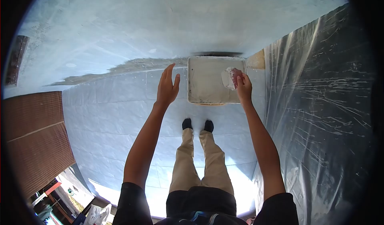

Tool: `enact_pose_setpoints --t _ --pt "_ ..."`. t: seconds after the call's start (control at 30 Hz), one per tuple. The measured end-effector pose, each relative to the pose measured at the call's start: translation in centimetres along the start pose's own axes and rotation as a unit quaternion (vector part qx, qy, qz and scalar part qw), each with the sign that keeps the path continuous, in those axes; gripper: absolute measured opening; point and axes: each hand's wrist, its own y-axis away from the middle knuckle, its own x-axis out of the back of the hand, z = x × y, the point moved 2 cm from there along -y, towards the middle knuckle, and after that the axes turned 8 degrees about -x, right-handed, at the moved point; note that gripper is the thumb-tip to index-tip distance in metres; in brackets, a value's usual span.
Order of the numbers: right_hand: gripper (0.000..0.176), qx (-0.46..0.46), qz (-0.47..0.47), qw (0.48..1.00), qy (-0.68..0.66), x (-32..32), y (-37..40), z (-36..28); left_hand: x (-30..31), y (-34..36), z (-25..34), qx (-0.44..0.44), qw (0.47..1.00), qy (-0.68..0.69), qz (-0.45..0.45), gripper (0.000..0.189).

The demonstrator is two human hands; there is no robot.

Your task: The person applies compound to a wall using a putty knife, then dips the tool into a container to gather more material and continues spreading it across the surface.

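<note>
My right hand is closed around a reddish pad whose left side is coated in thick white paste. Its exact kind does not show. Hand and pad are over the right half of a shallow rectangular tray, which has a smeared rim and pale, off-white content. To the left of the tray, my left hand is raised with nothing in it, fingers stretched out and thumb apart.
A pale, patchily coated wall rises ahead, with a bare grey strip near its foot. Clear plastic sheeting hangs at the right. A brown slatted mat lies left. My feet stand on the tiled floor.
</note>
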Motion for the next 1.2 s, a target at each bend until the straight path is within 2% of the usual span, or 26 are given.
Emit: enact_pose_setpoints --t 0.03,0.1,0.23,0.3,0.57,0.83,0.9,1.03,1.2 --pt "0.033 -0.011 -0.002 1.000 0.006 0.0 -0.1 1.7 -1.3 1.2 -0.9 0.022 1.000 0.014 -0.010 0.047" --pt "0.029 0.084 -0.003 0.992 0.099 0.1 0.0 4.6 -3.7 3.6 -2.6 0.035 0.999 0.032 -0.024 0.047" --pt "0.027 0.122 -0.022 0.973 0.197 1.5 0.7 6.5 -7.9 7.3 -5.5 0.061 0.996 0.060 -0.039 0.048" --pt "0.029 0.155 -0.068 0.940 0.296 2.2 0.7 7.5 -9.6 9.0 -6.5 0.082 0.993 0.068 -0.046 0.048" --pt "0.021 0.289 -0.078 0.886 0.354 3.0 0.5 8.7 -14.3 13.8 -9.7 0.152 0.981 0.107 -0.056 0.049" --pt "0.019 0.295 -0.106 0.874 0.371 3.6 1.0 10.0 -16.6 15.6 -10.1 0.165 0.975 0.137 -0.060 0.053" --pt "0.019 0.257 -0.118 0.885 0.369 3.9 1.1 10.1 -16.8 15.8 -10.0 0.168 0.974 0.138 -0.059 0.053" --pt "0.019 0.261 -0.116 0.880 0.380 4.3 1.0 9.5 -16.9 16.0 -10.0 0.167 0.974 0.139 -0.057 0.053" --pt "0.020 0.232 -0.162 0.873 0.398 4.3 0.4 8.6 -17.1 16.3 -9.9 0.163 0.975 0.140 -0.052 0.055"
